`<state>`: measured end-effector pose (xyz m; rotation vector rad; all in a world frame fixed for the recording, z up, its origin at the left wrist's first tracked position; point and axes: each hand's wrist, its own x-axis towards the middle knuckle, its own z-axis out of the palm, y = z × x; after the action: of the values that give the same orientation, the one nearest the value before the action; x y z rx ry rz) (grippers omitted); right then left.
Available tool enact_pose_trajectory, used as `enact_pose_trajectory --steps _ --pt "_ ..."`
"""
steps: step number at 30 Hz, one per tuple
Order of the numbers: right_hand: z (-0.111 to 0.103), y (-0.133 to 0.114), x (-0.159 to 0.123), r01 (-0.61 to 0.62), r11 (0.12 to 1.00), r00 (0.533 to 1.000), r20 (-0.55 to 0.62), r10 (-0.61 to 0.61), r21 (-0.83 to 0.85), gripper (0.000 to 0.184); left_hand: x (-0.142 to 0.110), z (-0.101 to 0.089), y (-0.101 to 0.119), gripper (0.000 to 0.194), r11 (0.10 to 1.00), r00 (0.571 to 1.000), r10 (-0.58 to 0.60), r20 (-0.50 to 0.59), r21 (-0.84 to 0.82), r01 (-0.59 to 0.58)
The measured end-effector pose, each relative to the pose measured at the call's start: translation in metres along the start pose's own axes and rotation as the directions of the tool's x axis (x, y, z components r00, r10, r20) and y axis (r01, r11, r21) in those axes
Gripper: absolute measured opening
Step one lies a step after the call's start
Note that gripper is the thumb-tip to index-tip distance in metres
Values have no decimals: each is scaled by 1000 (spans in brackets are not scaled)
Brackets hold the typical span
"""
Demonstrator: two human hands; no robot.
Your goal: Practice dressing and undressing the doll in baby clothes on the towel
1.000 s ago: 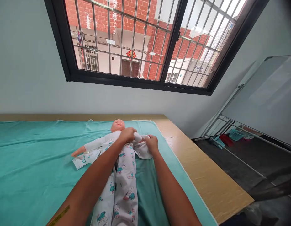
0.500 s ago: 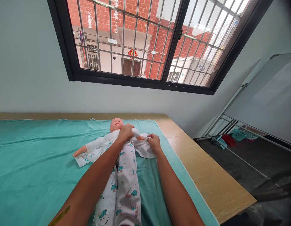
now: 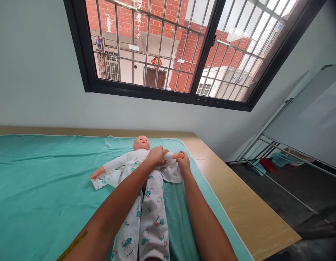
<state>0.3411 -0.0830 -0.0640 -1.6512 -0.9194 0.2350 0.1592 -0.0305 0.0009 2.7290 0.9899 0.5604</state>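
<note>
A baby doll (image 3: 141, 143) lies on its back on a teal cloth (image 3: 43, 181), dressed in a white printed romper (image 3: 151, 210) whose legs run toward me. My left hand (image 3: 157, 155) is closed around the doll's arm near the shoulder. My right hand (image 3: 183, 163) pinches the open sleeve of the romper at the doll's small hand (image 3: 180, 155), which pokes out past my fingers. The doll's other arm (image 3: 103, 169) stretches out to the left with the loose garment flap under it.
The cloth covers a wooden table (image 3: 238, 203) whose bare right edge drops to a dark floor. A barred window (image 3: 170, 50) fills the wall behind. A whiteboard on a metal stand (image 3: 301, 119) leans at the right, with small coloured items on the floor beneath it.
The doll's hand has come out farther to the right, past the sleeve. Both my hands shifted slightly right and up, and the camera view moved a little.
</note>
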Motion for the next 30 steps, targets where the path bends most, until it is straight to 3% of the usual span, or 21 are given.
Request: enact_pose_trajectory --steps 2,5,7,9,11,12,14,17,20,22,24,27,30 --pt "-14 -8 6 -50 999 990 -131 50 7 68 -10 -11 2 49 999 998 18 -58 -36 -20" --pt "-27 -33 3 -34 997 968 -246 49 65 63 -45 -30 -11 40 994 963 -51 -263 -107 23" --pt "-22 -54 -11 42 991 990 -137 -24 127 51 -78 -37 -29 34 981 914 -176 -366 -140 133" --pt "-5 -72 -34 143 978 980 115 -161 152 42 -111 -36 -48 35 949 878 -304 -370 -202 243" --pt "18 -84 -61 270 955 896 331 -297 125 38 -136 -30 -62 40 907 857 -391 -335 -299 297" --pt "29 -87 -74 333 937 855 386 -346 102 38 -144 -26 -67 42 885 849 -421 -319 -348 308" --pt "46 -88 -94 410 911 829 396 -394 48 38 -151 -19 -70 46 846 831 -469 -300 -421 326" --pt "56 -83 -108 419 907 853 360 -379 -37 30 -149 -13 -66 49 809 802 -517 -299 -476 344" --pt "55 -79 -111 385 917 869 373 -324 -101 26 -147 -11 -58 32 824 815 -485 -318 -477 304" --pt "54 -79 -112 422 899 872 324 -367 -116 29 -149 -11 -55 24 859 846 -420 -329 -445 254" --pt "54 -78 -113 505 856 842 278 -461 -109 31 -153 -12 -53 25 899 874 -343 -344 -388 201" --pt "55 -74 -112 560 823 803 304 -513 -89 18 -160 -17 -48 28 940 915 -235 -327 -318 127" --pt "55 -70 -114 547 831 807 327 -491 -103 31 -164 -18 -40 30 955 930 -208 -303 -269 126"
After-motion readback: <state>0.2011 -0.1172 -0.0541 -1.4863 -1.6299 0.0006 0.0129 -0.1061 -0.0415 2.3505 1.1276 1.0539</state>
